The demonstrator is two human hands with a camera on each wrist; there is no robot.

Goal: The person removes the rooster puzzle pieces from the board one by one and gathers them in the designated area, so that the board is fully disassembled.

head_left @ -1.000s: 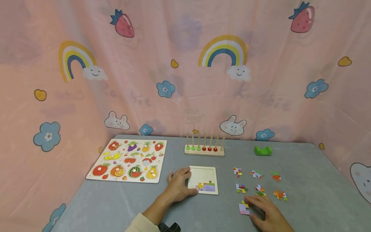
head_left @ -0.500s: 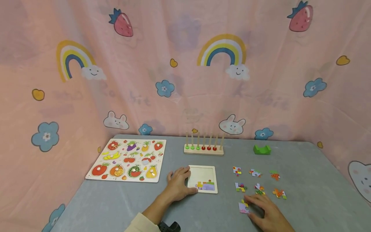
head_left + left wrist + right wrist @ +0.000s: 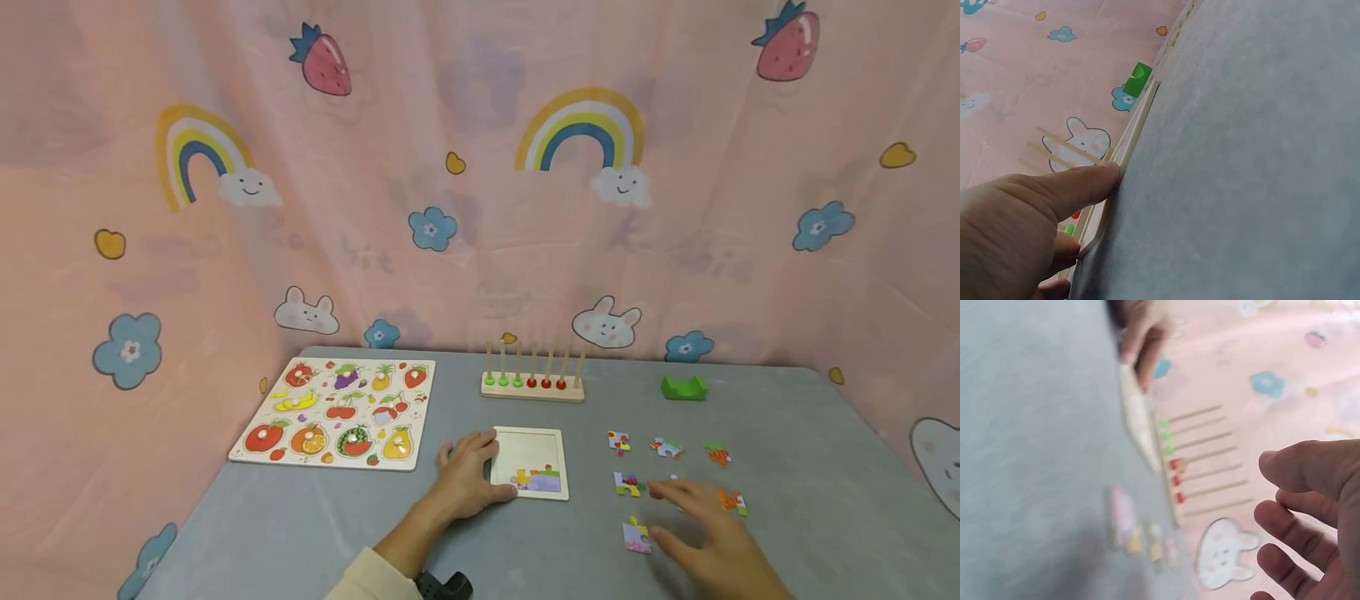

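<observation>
In the head view my left hand (image 3: pixel 468 479) holds a square wooden puzzle tray (image 3: pixel 531 442) by its near left corner, thumb on the near edge and fingers along the left side. A few joined pieces (image 3: pixel 542 479) lie in the tray's lower right. The left wrist view shows the thumb (image 3: pixel 1094 184) against the tray's rim. My right hand (image 3: pixel 712 533) hovers with parted fingers and nothing between them. Just left of it lies a purple and yellow jigsaw piece (image 3: pixel 637 537). Another piece behind the hand is mostly hidden.
More loose jigsaw pieces (image 3: pixel 666 448) lie in rows right of the tray. Behind it stands a wooden peg rack (image 3: pixel 532 390) with green and red beads. A fruit peg puzzle (image 3: pixel 337 417) lies at left, a green block (image 3: pixel 684 388) at back right. A patterned curtain encloses the table.
My right hand has lifted off from beside the purple and yellow piece and shifted slightly right and away from me, its fingers now spread wider. My left hand stays on the tray.
</observation>
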